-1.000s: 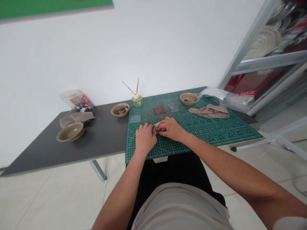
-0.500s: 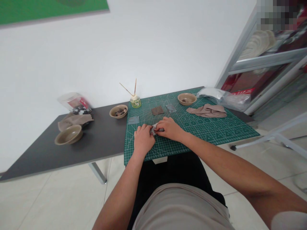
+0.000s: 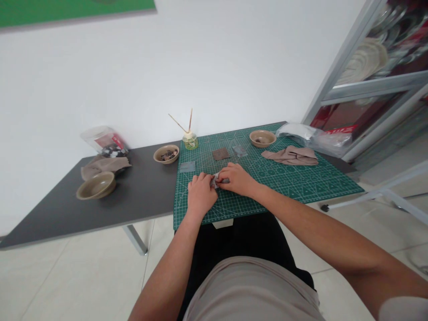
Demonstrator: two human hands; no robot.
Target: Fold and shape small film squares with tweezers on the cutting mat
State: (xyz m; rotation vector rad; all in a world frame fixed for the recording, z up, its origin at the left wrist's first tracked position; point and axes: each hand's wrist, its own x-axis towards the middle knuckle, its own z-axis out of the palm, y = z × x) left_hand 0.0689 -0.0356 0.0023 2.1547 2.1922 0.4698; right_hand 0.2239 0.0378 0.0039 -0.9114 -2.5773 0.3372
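From my remote post I am observing both hands working close together over the green mat on the desk. The fingers of the left hand are bending inward and pinching the near-left end of a small pale scrap. The fingers of the right hand are pinching its other side, and a darker grey part is showing under them; whether it is belonging to the same scrap, I cannot tell. The scrap is sitting between the two sets of fingertips, just above or touching the mat; the fingers are hiding the contact.

Just beyond the fingers, a brown square is lying flat. One clear packet is lying ahead and left of the left fingers; another packet is lying beyond the right fingers. A crumpled cloth is resting well to their right.

I am judging the step in hand to be two-handed shaping or handling of the scrap. The next move, in my assessment, is calling for steady, light pressure from both pinches, since the scrap is looking soft.
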